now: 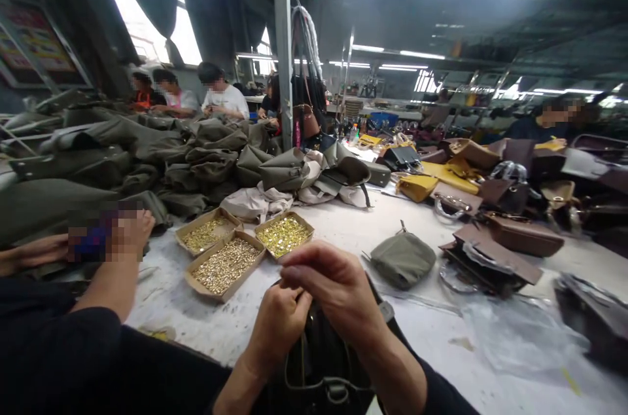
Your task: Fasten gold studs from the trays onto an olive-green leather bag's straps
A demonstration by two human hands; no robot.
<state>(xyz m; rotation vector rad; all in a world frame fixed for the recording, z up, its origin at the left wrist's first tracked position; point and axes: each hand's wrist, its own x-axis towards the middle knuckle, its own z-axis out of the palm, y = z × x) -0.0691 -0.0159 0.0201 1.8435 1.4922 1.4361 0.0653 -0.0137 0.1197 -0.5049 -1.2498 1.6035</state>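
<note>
- The dark bag (328,357) lies at the bench's (422,330) near edge, between the forearms, a metal ring (337,391) on its near side.
- The left hand (279,315) is curled at the bag's far end; its fingertips are hidden, so I cannot tell whether they clamp anything.
- The right hand (336,285) arches just above the left thumb, fingers bent and close together; whether the tips pinch something, I cannot tell.
- Three cardboard boxes (245,281) of small gold-coloured pieces sit beyond the left hand, back from the near edge.
- A green pouch (403,259) lies right of them.
</note>
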